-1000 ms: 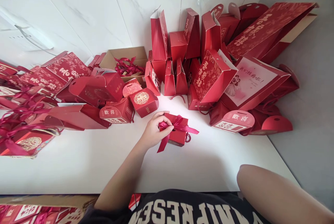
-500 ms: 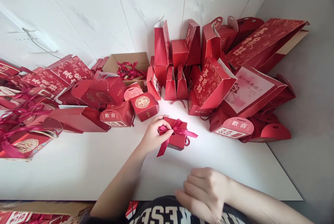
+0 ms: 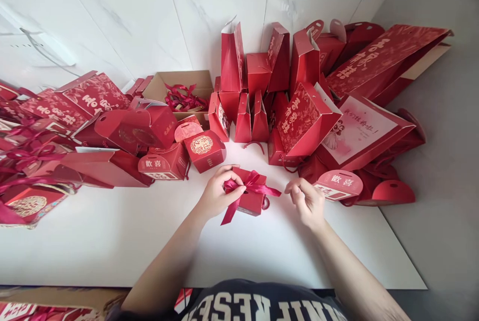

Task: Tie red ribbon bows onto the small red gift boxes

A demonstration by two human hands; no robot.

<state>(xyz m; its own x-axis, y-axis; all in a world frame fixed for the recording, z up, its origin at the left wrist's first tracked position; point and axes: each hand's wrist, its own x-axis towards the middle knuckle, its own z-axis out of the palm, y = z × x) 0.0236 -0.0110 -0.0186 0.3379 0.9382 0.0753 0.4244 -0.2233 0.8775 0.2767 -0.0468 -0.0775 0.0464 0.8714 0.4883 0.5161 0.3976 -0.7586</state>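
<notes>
At the bottom edge is a dark shirt with pale lettering (image 3: 262, 306); at lower left, an open brown cardboard carton (image 3: 71, 295) holds red packets. Just above, a smooth white tabletop (image 3: 149, 236) spans the frame.

Near the centre of the frame, a small red card box (image 3: 257, 205) sits on the tabletop, a glossy crimson ribbon bow (image 3: 252, 181) lying across its top. The left hand (image 3: 219, 194) has thumb and forefinger pinched narrow on the bow's left side. The right hand (image 3: 309, 204), right of the box, has its fingers curled in, just beside the bow's right tail; whether their tips meet cannot be told.

The step in hand looks like steadying and arranging the bow. The next move seems to call for a light right-hand grip on the ribbon, without tugging the knot or skewing the box.

Beyond, red gift boxes (image 3: 205, 154) crowd the tabletop, and a brown cardboard box (image 3: 204, 80) holds loose crimson ribbons (image 3: 183, 97) at upper left of centre.
</notes>
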